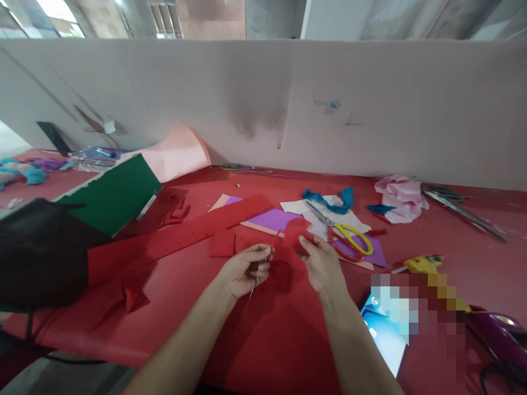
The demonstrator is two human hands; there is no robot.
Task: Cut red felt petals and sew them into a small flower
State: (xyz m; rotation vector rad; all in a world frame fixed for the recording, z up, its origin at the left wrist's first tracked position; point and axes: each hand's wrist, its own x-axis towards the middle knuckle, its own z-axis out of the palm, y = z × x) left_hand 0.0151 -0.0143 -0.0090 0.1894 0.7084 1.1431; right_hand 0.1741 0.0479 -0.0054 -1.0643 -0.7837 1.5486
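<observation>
My left hand [245, 269] is closed in a pinch on a thin stick or wire [263, 263] that runs down toward me and up toward the red piece. My right hand [319, 263] is closed on a small piece of red felt [297, 233], held just above the red table. The two hands are close together, almost touching. A long red felt strip [185, 236] lies to the left of them, with a small red square [222, 244] beside it.
Scissors [343, 236] with yellow and red handles lie on white and purple sheets [275, 219]. A yellow glue gun [424, 264], a phone [385, 334], pink cloth [399, 197], a green sheet [113, 197], a black bag [37, 252] and a pink roll [177, 153] surround the work area.
</observation>
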